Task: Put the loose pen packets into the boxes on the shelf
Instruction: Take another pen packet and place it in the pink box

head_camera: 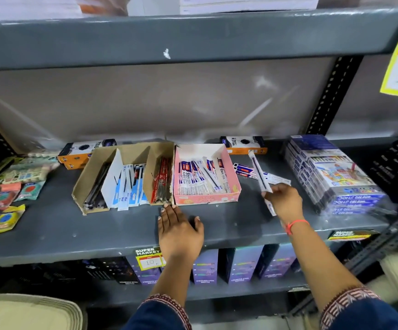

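A pink box on the grey shelf holds several white-and-blue pen packets. Left of it stands a brown cardboard box with dividers, holding black pens, blue-white packets and red packets. A few loose pen packets lie on the shelf right of the pink box. My right hand is shut on a long clear pen packet, raised and tilted just right of the pink box; a second packet seems to hang below the hand. My left hand rests flat and open on the shelf, fingertips at the boxes' front edge.
Orange-and-black pen cartons stand at the back. A wrapped stack of colour-pencil boxes fills the right side. Small sachets are scattered at the left. The upper shelf overhangs. Purple boxes sit on the shelf below.
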Tool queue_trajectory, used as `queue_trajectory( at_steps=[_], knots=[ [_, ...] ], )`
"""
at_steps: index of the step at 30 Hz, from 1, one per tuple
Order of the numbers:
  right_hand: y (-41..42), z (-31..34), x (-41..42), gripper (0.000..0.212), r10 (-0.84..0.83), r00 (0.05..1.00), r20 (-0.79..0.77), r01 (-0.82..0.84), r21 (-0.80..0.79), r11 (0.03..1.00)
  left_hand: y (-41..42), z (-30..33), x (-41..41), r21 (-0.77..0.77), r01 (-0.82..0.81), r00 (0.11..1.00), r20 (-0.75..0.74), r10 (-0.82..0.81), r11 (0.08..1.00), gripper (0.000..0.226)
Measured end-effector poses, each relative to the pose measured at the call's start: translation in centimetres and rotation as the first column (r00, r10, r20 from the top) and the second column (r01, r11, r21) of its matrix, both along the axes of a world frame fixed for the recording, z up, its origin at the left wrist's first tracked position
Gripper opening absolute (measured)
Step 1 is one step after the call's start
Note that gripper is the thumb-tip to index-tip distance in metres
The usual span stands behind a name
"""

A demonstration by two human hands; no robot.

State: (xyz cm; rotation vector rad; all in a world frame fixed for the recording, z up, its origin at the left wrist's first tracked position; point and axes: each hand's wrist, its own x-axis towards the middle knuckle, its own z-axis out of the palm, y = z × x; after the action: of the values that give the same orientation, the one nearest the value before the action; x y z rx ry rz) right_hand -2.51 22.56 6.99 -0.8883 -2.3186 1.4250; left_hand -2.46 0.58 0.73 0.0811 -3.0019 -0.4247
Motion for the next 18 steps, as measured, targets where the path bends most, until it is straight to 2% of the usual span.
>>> queue_trajectory(
  at_steps=[1, 3, 5, 7, 8, 10, 15, 18],
  knots=[
    [-0.3, 0.3, 0.5, 0.031, -0.004, 0.997, -0.082, -0.01, -0.172, 0.985, 0.0, 0.0, 0.0, 0.002, 0.001, 1.0, -0.001, -0.001, 1.0, 0.072],
    [-1.2, 0.7, 1.4, 0.028, -0.005, 0.981, -0.193, -0.086, -0.46, 0.884, -0.1, 0.0, 0.0, 0.007, 0.005, 1.0, 0.001, -0.005, 1.0, 0.072],
    [-2.1, 1.3, 2.3, 0.019, 0.018, 0.97, -0.241, -0.174, -0.646, 0.743, -0.2, 0.0, 0.1, 0.007, 0.011, 1.0, 0.003, -0.011, 1.0, 0.072],
    [-3.0, 1.5, 2.9, 0.015, 0.043, 0.959, -0.281, -0.25, -0.764, 0.595, -0.2, 0.0, 0.1, 0.006, 0.011, 1.0, -0.001, -0.011, 1.0, 0.072],
    [-3.5, 1.5, 3.1, 0.016, 0.051, 0.953, -0.299, -0.279, -0.797, 0.536, -0.3, 0.0, 0.1, 0.007, 0.011, 1.0, -0.003, -0.011, 1.0, 0.072],
    [-4.4, 1.4, 3.5, 0.018, 0.056, 0.948, -0.313, -0.298, -0.814, 0.499, -0.3, -0.1, 0.1, 0.012, 0.013, 1.0, -0.001, -0.013, 1.0, 0.072],
    [-5.7, 1.5, 3.4, 0.029, 0.067, 0.945, -0.319, -0.305, -0.795, 0.524, -0.3, -0.2, 0.0, 0.018, 0.019, 1.0, 0.003, -0.019, 1.0, 0.073],
    [-6.2, 1.7, 3.2, 0.033, 0.108, 0.95, -0.293, -0.3, -0.758, 0.579, -0.4, -0.2, -0.1, 0.016, 0.019, 1.0, 0.01, -0.019, 1.0, 0.074]
  ],
)
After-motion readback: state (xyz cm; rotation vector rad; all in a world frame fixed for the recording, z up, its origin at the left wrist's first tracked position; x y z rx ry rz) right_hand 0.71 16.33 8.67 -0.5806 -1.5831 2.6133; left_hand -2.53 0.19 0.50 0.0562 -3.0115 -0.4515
